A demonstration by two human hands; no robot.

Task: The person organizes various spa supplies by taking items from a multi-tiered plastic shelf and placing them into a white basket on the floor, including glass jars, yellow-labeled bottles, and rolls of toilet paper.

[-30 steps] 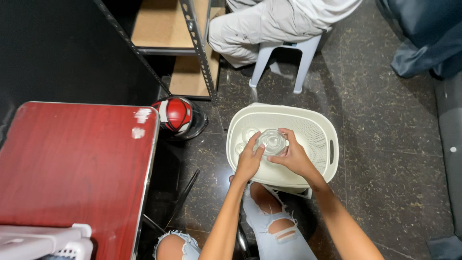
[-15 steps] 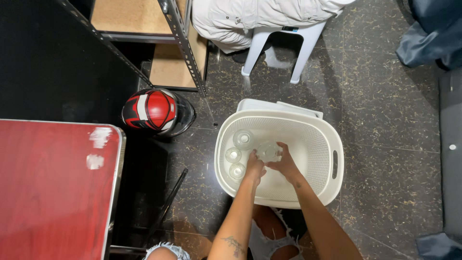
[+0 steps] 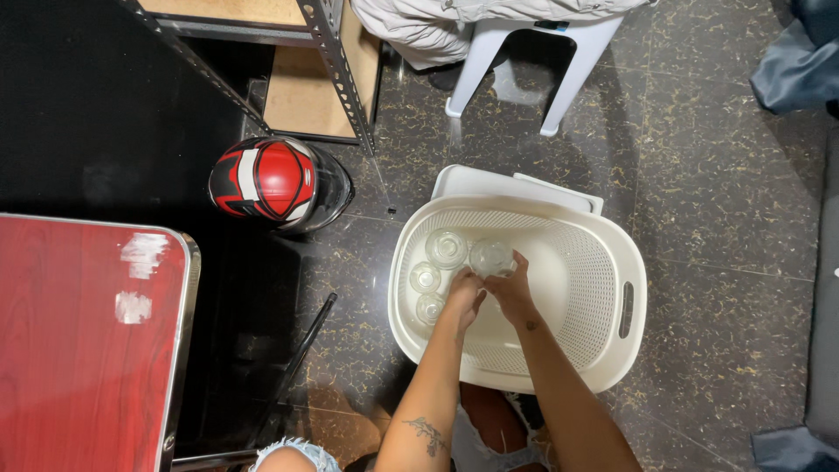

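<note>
My fingers [image 3: 502, 273] of both hands grasp a clear glass jar [image 3: 489, 256], low inside a white perforated laundry basket [image 3: 603, 354] on the dark floor. Three more clear jars [image 3: 428, 280] stand along its left wall. A red helmet [image 3: 278, 182] lies nearby, beside my red desk [image 3: 83, 341].

My two bare forearms run up from six o'clock toward twelve, converging as they go. My left hand [image 3: 463, 297] sits at the eleven o'clock side, knuckles up, fingers curled downward. My right hand [image 3: 509, 288] lies just beside it at one o'clock, fingers bent forward, the two hands touching. A small dark tattoo marks my left forearm near the elbow.
</note>
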